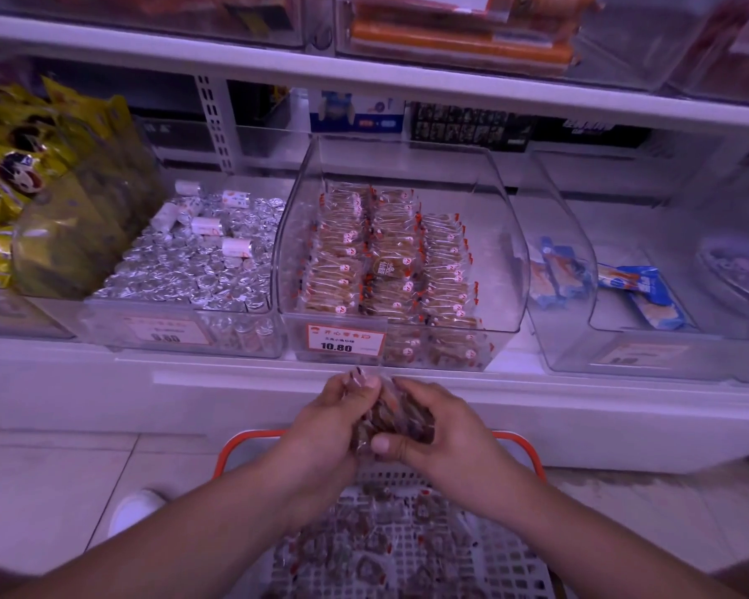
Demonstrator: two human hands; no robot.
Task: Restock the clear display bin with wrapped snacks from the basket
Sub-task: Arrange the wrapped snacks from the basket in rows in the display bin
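Down on the white shelf (217, 373), a row of clear bins sits side by side. Far left, a bin of yellow snack bags (27, 175); next, a bin of silver foil pieces (191, 270); centre, the clear display bin (403, 261) with a 10.80 price tag (345, 339); right, a bin of blue packets (623, 291). Below, the tiled floor (53, 482) carries the orange-rimmed basket (511, 551) and what looks like a white shoe (133, 510).

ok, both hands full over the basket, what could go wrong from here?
1. The left hand and right hand share one loose bundle of wrapped snacks; a slack grip could spill pieces onto the floor beside the basket.
2. The clear display bin holds tidy rows; dumping the bundle may scatter them.
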